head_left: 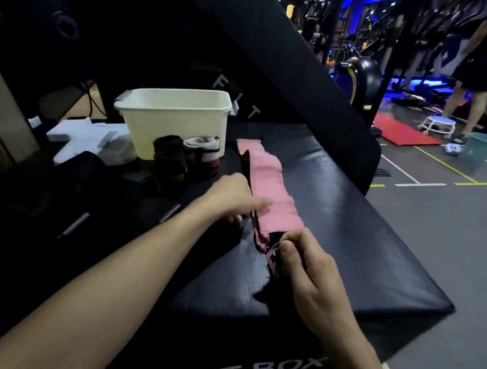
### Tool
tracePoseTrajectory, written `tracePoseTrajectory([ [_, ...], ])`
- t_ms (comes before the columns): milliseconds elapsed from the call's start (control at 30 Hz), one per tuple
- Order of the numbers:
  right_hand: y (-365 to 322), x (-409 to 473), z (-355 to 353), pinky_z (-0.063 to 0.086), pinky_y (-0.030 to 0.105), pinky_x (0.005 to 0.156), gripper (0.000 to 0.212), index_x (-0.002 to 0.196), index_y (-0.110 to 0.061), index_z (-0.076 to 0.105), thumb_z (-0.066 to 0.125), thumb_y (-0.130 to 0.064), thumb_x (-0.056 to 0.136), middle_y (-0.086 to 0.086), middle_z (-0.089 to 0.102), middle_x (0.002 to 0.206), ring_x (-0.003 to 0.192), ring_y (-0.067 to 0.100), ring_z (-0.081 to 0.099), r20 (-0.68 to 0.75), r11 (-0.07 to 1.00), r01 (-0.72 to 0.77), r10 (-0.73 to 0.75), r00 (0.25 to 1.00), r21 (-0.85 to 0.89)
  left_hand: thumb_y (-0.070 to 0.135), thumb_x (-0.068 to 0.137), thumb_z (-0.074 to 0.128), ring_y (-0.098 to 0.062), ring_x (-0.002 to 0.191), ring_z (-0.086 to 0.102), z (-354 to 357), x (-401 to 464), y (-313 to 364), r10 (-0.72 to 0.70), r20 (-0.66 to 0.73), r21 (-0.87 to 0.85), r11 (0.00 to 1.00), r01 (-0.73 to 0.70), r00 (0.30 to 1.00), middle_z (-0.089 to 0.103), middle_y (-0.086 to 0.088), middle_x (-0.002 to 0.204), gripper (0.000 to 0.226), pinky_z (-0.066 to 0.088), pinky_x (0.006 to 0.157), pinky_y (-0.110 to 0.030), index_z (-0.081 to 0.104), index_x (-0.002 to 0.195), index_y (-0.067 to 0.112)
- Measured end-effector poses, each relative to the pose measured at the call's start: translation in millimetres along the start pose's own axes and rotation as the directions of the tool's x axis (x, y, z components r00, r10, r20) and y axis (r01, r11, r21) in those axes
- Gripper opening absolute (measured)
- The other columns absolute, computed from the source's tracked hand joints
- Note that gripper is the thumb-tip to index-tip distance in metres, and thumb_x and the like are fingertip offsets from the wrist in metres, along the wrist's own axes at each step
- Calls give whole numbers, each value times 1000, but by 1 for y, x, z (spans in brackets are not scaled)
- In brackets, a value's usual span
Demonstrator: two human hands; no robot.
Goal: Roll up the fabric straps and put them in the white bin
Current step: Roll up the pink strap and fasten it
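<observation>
One strap (268, 186): pink, frayed edges, black backing, flat on black pad (361, 250), unrolled
left hand (232, 196): fingers flat on strap's edge
right hand (311, 272): pinching near end
bin (171, 121): white, behind, apart from strap

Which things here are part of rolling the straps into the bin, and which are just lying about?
Job: pink strap, white bin, rolled straps, left hand, right hand.
Lying about: white foam piece, teal bucket, small stool, red mat.
</observation>
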State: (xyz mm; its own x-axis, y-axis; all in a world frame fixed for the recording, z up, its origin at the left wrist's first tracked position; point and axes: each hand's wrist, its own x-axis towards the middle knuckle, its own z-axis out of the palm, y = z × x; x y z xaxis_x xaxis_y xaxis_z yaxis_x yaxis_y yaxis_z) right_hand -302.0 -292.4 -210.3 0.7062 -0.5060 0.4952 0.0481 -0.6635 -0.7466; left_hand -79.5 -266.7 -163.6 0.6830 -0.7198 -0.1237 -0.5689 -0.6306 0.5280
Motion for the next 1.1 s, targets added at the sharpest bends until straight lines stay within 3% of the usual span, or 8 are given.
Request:
tracePoseTrajectory([
  [100,-2,-4,2,44,27,65,18,90,-26,53,47,-30,106,-13,62,76,67,7,57,62,1000,-11,11,998,2,72,62,71,-29,82,74,12,-4,3,-63,-116,20,998,66,991,77,-7,87,61,61,77,-37,74,87,16],
  [233,-4,-9,1,51,38,73,11,95,-26,56,51,-27,105,-11,69,82,74,11,64,158,999,-25,32,987,-43,63,69,74,-32,102,69,21,-3,14,-99,-202,-13,995,99,974,75,-7,102,53,46,76,-34,75,98,19],
  [367,-11,-15,-1,55,35,75,11,93,-24,61,58,-21,103,-7,73,84,79,14,69,113,998,-40,34,993,55,56,71,75,-34,93,74,25,3,11,-148,-155,-131,983,129,977,77,-12,100,49,59,85,-39,73,93,12],
  [533,-21,-23,1,44,15,66,16,88,-19,61,58,-13,102,-19,68,76,71,1,63,23,985,-85,82,996,150,40,82,81,-27,57,59,22,4,2,-128,-150,-254,963,87,980,74,-20,91,38,51,62,-30,60,69,11],
  [667,-22,-27,2,50,25,70,17,88,-24,63,59,-16,102,-14,71,80,75,5,66,-53,970,-121,135,989,210,51,78,84,-25,64,67,30,-5,1,-104,-197,-216,975,60,975,72,-2,72,42,55,74,-30,64,61,19],
  [767,-23,-30,0,49,22,71,17,87,-23,64,60,-15,102,-16,70,79,75,4,66,-103,965,-115,142,984,234,55,79,81,-30,92,71,37,-7,2,-78,-223,-163,986,42,972,74,-2,87,41,54,82,-34,63,62,22],
  [867,-24,-34,-1,49,19,71,15,88,-23,65,60,-16,101,-15,70,79,75,5,66,-111,961,-113,144,983,252,60,80,77,-33,105,67,41,-7,3,-78,-231,-103,993,55,970,74,-5,105,39,51,85,-35,66,74,23],
  [1100,-19,-32,-8,47,12,71,13,89,-14,70,62,-11,100,-15,72,77,73,-2,65,-73,932,-127,160,984,340,58,75,75,-33,95,68,34,1,2,-35,-181,-22,999,31,983,75,-10,101,49,54,79,-37,68,91,12],
])
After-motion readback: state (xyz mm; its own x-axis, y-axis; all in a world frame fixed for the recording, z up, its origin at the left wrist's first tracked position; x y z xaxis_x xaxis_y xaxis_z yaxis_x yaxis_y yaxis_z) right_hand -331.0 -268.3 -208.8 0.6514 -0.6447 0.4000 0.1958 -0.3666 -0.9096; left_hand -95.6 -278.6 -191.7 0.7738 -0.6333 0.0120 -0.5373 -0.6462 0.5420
